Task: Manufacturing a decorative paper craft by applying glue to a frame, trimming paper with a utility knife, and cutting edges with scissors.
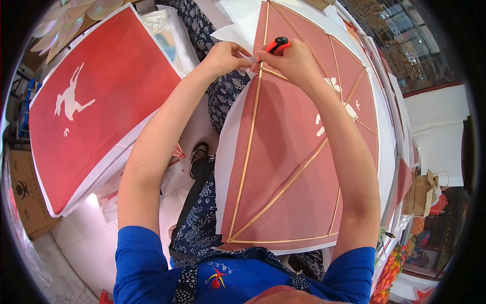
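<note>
item: red panel (298, 147), spread in front of the wearer, lower end over a dark floral apron (195, 218); white margin (229, 152) down its left side.
item: pale wooden strips (247, 147) on the panel, one long piece close to the left edge.
item: cutter (278, 45), so judged by its shape; red and black; in the right hand (296, 63), fingers closed about it, nose near the long strip. blade: hidden by the fingers.
item: left hand (223, 60), fingers bent, thumb and forefinger nearly together by the panel's edge, just beside the cutter's nose; whether paper is pinched, cannot tell.
item: second red panel (121, 76), bearing a white animal figure (73, 101); well apart, to the left.
risks, as judged:
– a slip off the strip could carry the blade into the left fingertips.
– heavy pressure could nick the wood or overrun into the red.
– slack in the sheet could make a cut wander.
– a loose hold could let the edge pucker or tear.
</note>
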Demonstrator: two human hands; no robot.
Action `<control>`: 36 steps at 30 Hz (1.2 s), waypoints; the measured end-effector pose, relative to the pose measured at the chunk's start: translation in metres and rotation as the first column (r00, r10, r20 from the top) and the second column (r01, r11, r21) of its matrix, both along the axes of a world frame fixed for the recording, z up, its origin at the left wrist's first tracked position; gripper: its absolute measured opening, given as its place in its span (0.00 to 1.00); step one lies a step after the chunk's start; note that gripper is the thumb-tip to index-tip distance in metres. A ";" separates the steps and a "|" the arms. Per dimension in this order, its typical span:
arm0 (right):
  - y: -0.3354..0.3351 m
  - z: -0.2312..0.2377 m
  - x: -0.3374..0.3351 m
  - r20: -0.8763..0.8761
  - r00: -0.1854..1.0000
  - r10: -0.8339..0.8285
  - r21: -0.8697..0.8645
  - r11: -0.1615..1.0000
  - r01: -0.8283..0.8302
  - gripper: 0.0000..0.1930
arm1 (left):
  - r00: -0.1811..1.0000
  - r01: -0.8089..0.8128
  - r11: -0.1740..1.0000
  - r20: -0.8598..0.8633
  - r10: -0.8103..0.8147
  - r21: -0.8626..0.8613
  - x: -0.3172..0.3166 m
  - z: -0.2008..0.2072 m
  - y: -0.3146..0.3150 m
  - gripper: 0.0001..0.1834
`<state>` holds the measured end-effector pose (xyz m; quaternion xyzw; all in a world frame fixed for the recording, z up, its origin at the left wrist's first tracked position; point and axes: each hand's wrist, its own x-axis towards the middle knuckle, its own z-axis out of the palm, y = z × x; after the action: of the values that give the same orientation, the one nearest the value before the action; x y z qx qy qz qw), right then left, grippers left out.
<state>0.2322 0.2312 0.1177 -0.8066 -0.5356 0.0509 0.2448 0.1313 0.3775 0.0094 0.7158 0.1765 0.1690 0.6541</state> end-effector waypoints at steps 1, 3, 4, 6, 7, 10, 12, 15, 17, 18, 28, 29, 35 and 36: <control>0.000 0.001 -0.001 0.002 1.000 0.002 -0.003 1.000 -0.002 0.16 | 1.000 -0.001 1.000 -0.001 0.001 0.003 0.000 -0.001 0.001 0.18; 0.000 0.004 -0.004 0.013 1.000 0.002 -0.021 1.000 -0.001 0.16 | 1.000 -0.002 1.000 -0.003 0.002 0.011 0.002 -0.004 0.002 0.18; 0.000 0.005 -0.005 0.015 1.000 0.001 -0.031 1.000 -0.001 0.16 | 1.000 -0.010 1.000 0.017 0.010 -0.010 0.002 -0.005 0.002 0.19; 0.000 0.007 -0.007 0.054 0.998 0.009 -0.044 0.999 -0.007 0.15 | 0.999 -0.027 0.997 0.034 0.029 -0.067 0.002 -0.005 0.002 0.22; 0.000 0.007 -0.008 0.070 0.997 0.016 -0.052 0.999 -0.012 0.15 | 0.999 -0.012 0.999 0.035 0.013 -0.036 0.002 -0.005 0.003 0.21; 0.001 0.008 -0.008 0.066 0.997 0.035 -0.041 0.999 -0.033 0.14 | 1.000 0.009 1.000 -0.010 -0.009 -0.008 0.001 -0.003 0.002 0.20; 0.001 0.007 -0.008 0.074 0.997 0.023 -0.044 0.999 -0.020 0.14 | 1.000 0.009 1.000 -0.014 -0.010 -0.015 0.000 -0.002 0.001 0.20; 0.001 0.006 -0.007 0.055 0.998 0.019 -0.054 0.998 -0.016 0.15 | 1.000 0.009 1.000 -0.003 -0.009 0.005 -0.002 0.000 -0.001 0.21; 0.001 0.007 -0.006 0.042 0.999 0.014 -0.019 1.000 -0.014 0.15 | 0.997 -0.010 0.999 0.078 0.014 -0.042 -0.005 0.000 -0.003 0.24; 0.000 0.008 -0.006 0.036 0.999 0.010 0.019 1.000 -0.011 0.15 | 0.995 -0.022 0.996 0.093 0.030 -0.086 -0.007 0.000 -0.006 0.26; -0.010 0.017 -0.014 -0.116 0.991 0.066 0.011 0.998 -0.065 0.15 | 0.980 0.180 0.904 -0.009 -0.199 -0.387 -0.021 -0.026 -0.031 0.28; -0.010 0.017 -0.016 -0.116 0.991 0.074 -0.016 0.997 -0.076 0.15 | 0.985 0.174 0.927 0.039 -0.171 -0.333 -0.025 -0.027 -0.031 0.24; -0.012 0.023 -0.024 -0.043 0.999 0.029 -0.164 0.986 -0.036 0.12 | 0.993 0.060 0.995 -0.093 -0.067 -0.076 -0.032 -0.020 -0.024 0.15; -0.013 0.024 -0.025 -0.036 0.999 0.022 -0.167 0.986 -0.028 0.12 | 0.993 0.059 0.997 -0.095 -0.064 -0.053 -0.032 -0.020 -0.023 0.15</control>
<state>0.2074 0.2187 0.1416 -0.8166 -0.5353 0.1124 0.1845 0.0995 0.3547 -0.0102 0.7117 0.1901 0.1096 0.6673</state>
